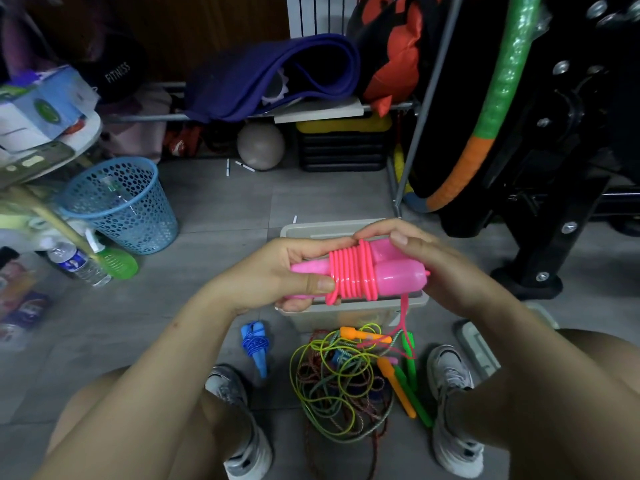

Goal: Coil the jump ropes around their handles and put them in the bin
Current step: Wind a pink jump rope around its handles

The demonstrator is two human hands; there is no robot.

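Pink jump rope (pixel 351 273): glossy cord coiled round tapered handles, both hands gripping.

Pink jump rope (pixel 353 273): two glossy pink handles lie side by side, roughly horizontal, bound at mid-length by close turns of pink cord, with a loose tail hanging from the right end. The beige bin (pixel 349 315) sits open on the floor directly beneath it. Nearer the viewer lie a coiled blue jump rope (pixel 255 348) and a tangle of uncoiled ropes (pixel 343 386) with orange and green handles.
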